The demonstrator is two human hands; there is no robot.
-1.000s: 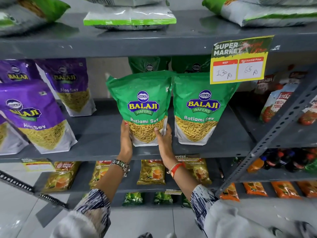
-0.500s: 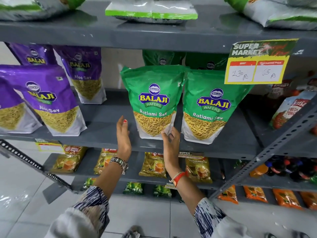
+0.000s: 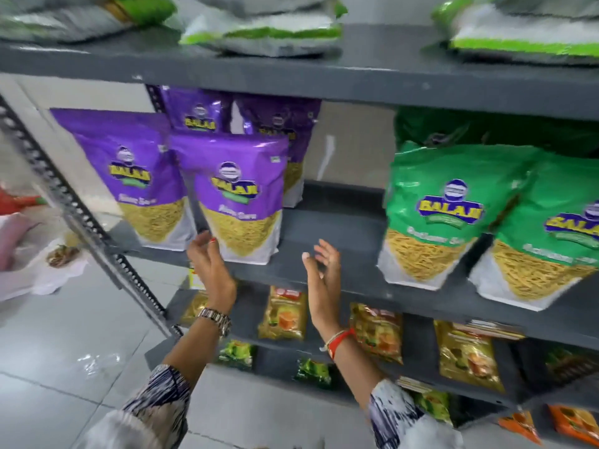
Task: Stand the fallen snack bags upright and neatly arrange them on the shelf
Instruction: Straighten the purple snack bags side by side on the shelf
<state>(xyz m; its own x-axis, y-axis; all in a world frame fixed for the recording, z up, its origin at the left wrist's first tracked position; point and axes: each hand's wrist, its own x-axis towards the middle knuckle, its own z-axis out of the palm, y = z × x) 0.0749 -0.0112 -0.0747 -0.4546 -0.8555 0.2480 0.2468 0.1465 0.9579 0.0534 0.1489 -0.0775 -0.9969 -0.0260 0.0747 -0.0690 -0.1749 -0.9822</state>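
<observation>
Two purple Balaji Aloo Sev bags stand upright at the front of the grey shelf [image 3: 337, 228]: one at the left [image 3: 136, 176] and one just right of it [image 3: 240, 196]. More purple bags [image 3: 275, 124] stand behind them. Two green Ratlami Sev bags [image 3: 444, 212] [image 3: 551, 234] stand upright at the right. My left hand [image 3: 210, 264] is open, its fingertips at the lower left corner of the front purple bag. My right hand [image 3: 324, 273] is open and empty, in front of the bare shelf gap between purple and green bags.
White-and-green bags [image 3: 265, 34] lie flat on the shelf above. Small yellow packets [image 3: 285, 312] and green packets [image 3: 311, 371] fill lower shelves. A perforated metal upright [image 3: 77, 202] slants at the left. Orange packets [image 3: 573, 422] sit at the bottom right. Bags lie on the tiled floor [image 3: 19, 241] at the left.
Both hands let go of the green bag, which stays upright, and moved left toward the purple bags. The view swung left and is blurred.
</observation>
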